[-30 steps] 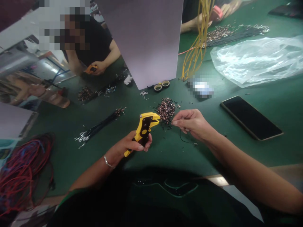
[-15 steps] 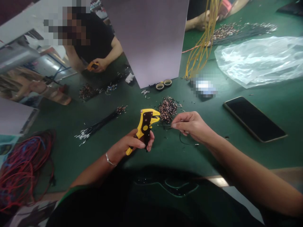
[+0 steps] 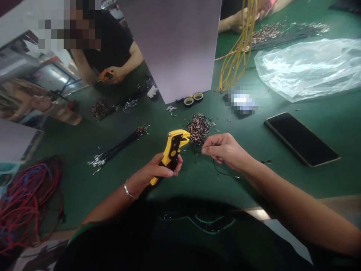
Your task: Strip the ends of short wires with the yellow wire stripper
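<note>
My left hand (image 3: 166,167) is wrapped round the handles of a yellow and black wire stripper (image 3: 173,148), whose jaws point up and to the right. To the right of the jaws, my right hand (image 3: 221,146) pinches a thin black wire (image 3: 222,173). A bare end of it points left toward the tool, apart from the jaws, and the rest curves down below the fingers. Just beyond both hands lies a pile of short copper-and-black clippings (image 3: 199,128). A bundle of black wires (image 3: 121,145) with stripped ends rests to the left.
A phone (image 3: 301,139) lies at the right, with a clear plastic bag (image 3: 310,71) behind it. Two tape rolls (image 3: 188,101) sit by an upright grey panel (image 3: 180,49). Red cables (image 3: 31,203) are at lower left. Another person's hand (image 3: 117,74) holds an orange tool.
The stripper's jaws look closer together than before. My right hand has shifted slightly left, and the wire's loose end hangs a little lower. The whole view has moved slightly.
</note>
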The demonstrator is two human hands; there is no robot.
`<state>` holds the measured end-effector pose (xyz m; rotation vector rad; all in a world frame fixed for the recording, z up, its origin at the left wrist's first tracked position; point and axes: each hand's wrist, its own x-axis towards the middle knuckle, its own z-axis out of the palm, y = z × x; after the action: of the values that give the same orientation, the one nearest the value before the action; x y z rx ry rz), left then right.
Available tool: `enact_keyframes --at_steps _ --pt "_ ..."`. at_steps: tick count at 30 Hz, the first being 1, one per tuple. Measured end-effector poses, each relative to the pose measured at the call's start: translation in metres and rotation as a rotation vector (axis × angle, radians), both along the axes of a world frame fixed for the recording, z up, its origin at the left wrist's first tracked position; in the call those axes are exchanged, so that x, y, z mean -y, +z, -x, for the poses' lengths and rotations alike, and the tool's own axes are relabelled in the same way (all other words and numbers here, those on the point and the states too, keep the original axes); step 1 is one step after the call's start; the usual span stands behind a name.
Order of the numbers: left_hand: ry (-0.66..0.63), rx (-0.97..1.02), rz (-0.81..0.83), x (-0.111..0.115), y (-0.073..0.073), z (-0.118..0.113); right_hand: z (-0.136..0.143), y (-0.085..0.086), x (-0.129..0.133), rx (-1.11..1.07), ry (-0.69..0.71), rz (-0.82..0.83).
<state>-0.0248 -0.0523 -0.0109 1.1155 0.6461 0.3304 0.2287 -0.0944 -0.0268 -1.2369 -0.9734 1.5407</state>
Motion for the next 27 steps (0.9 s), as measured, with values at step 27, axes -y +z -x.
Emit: enact_keyframes --at_steps 27 --pt "-0.066 -0.183 -0.156 0.0038 -0.0007 -0.0039 0.007 0.0063 0.0035 -0.065 0.065 0.035"
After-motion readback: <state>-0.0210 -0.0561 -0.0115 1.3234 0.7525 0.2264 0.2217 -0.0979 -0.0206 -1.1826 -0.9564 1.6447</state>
